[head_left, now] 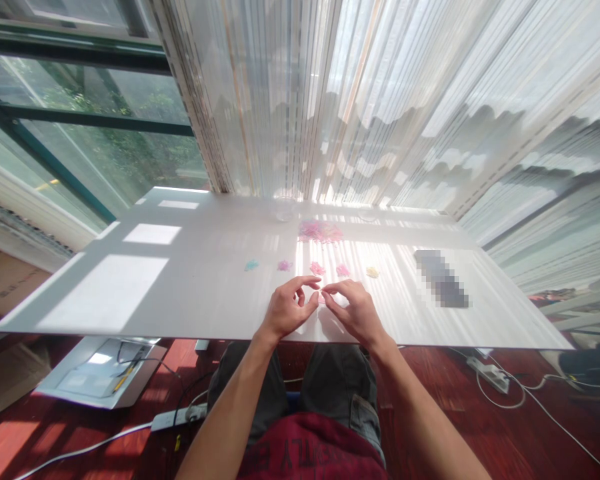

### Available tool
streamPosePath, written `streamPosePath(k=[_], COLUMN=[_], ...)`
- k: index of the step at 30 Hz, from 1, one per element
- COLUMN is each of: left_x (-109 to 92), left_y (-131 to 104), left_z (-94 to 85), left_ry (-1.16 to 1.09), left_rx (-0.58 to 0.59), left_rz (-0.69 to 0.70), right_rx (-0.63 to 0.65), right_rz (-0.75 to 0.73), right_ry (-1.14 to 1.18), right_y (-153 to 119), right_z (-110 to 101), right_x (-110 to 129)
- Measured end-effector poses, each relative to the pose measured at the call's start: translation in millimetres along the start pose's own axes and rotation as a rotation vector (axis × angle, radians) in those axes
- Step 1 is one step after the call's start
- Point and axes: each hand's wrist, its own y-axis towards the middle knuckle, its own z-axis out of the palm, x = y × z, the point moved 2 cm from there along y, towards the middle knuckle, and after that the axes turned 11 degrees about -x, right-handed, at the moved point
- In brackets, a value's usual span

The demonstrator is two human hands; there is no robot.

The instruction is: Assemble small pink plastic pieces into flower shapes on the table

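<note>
Near the front edge of the white table (pixel 205 293), my left hand (pixel 291 305) and my right hand (pixel 351 305) meet with curled fingers. Between the fingertips shows a small pink piece (pixel 322 298), too small to make out well; my right thumb and index finger pinch at it. My left thumb reaches toward it, and the left fingers are curved. Just beyond the hands lies a row of small piles: teal (pixel 251 265), purple (pixel 285 265), pink-red (pixel 317 268), pink (pixel 343 270) and yellow (pixel 373 272). Farther back sits a larger mixed pink heap (pixel 320 231).
A blurred-out dark object (pixel 443 279) lies on the right of the table. Clear round dishes (pixel 284 210) stand at the back, before the striped curtain (pixel 330 100). Below are a white box (pixel 100 373) and power strips (pixel 177 418) with cables.
</note>
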Motion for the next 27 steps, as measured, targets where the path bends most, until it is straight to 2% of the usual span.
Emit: streamPosePath(k=[5, 14, 19, 27], left_x=[-1.2, 0.5, 1.1, -1.5], left_y=[-0.3, -0.7, -0.6, 0.2], left_z=[0.1, 0.3, -0.7, -1.7], left_ry=[-0.01, 0.022, 0.059, 0.078], left_rx=[0.0, -0.001, -0.047, -0.051], left_rz=[0.042, 0.021, 0.015, 0.015], right_rx=[0.012, 0.012, -0.003, -0.04], right_rz=[0.013, 0.01, -0.018, -0.084], right_ry=[0.011, -0.012, -0.047, -0.085], right_y=[0.7, 3.4, 2.6, 0.3], right_z=[-0.7, -5.4, -5.1, -3.1], right_x=[-0.4, 1.7, 1.5, 5.0])
